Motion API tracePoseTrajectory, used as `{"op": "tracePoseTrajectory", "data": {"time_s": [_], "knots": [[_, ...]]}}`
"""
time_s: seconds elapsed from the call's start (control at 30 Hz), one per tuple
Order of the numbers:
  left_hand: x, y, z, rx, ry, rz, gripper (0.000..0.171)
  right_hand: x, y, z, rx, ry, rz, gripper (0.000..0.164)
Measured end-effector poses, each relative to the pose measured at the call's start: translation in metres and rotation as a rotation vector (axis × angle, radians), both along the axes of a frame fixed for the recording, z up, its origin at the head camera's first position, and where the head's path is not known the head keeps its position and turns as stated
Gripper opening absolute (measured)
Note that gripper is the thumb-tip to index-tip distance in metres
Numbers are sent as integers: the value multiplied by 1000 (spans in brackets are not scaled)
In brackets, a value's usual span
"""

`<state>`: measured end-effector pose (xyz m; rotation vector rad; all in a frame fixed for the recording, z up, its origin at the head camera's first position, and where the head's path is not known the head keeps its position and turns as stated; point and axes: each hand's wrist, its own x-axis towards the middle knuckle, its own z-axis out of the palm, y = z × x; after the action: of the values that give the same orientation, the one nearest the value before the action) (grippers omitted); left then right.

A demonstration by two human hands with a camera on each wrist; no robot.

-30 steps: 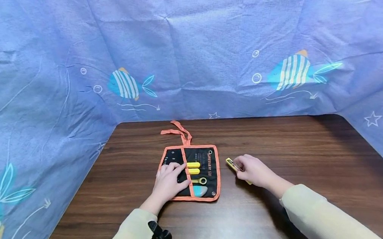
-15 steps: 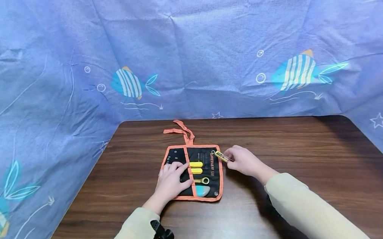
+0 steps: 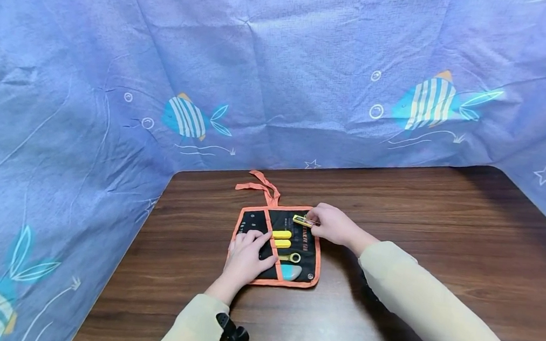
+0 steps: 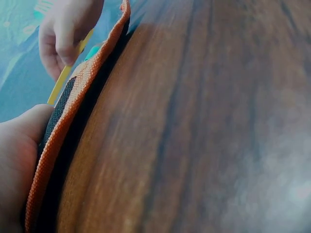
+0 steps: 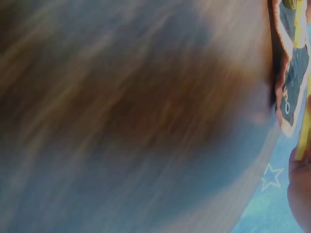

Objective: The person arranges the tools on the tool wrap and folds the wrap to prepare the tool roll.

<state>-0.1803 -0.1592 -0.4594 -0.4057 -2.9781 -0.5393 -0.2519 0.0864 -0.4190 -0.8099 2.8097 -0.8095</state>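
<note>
A black tool roll with orange trim (image 3: 306,247) lies open on the brown wooden table (image 3: 396,214). Two yellow-handled tools (image 3: 281,239), a small ring wrench (image 3: 290,257) and a light blue piece (image 3: 290,272) sit in its pockets. My left hand (image 3: 246,255) presses flat on the roll's left half, fingers spread. My right hand (image 3: 329,224) pinches a small yellow tool (image 3: 300,220) over the roll's upper right part. The left wrist view shows the orange trim (image 4: 73,107) close up, with the other hand's fingers (image 4: 65,34) on the yellow tool (image 4: 63,80).
Blue cloth with fish prints (image 3: 188,76) hangs behind and to both sides of the table. The roll's orange tie straps (image 3: 259,185) trail toward the back. The right wrist view is blurred, showing table and the roll's edge (image 5: 291,73).
My right hand has carried the yellow tool leftward from the bare table beside the roll to above the roll's upper right part. The left hand has stayed pressed on the roll.
</note>
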Motion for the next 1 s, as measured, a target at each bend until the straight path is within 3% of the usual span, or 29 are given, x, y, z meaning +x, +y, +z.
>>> {"op": "tracePoseTrajectory", "data": {"time_s": [0.27,0.4,0.67,1.0], "knots": [[-1,0,4,50,-4,-4,59,-5,-11,0,10,-7,14,24],[-2,-1,8,52,-18,27,56,-6,-14,0,15,-6,30,24],[-16,-3,11,30,-17,98,56,-8,-17,-4,52,22,44,24],[-26,0,10,35,-55,81,58,-12,-24,-6,63,16,60,22]]}}
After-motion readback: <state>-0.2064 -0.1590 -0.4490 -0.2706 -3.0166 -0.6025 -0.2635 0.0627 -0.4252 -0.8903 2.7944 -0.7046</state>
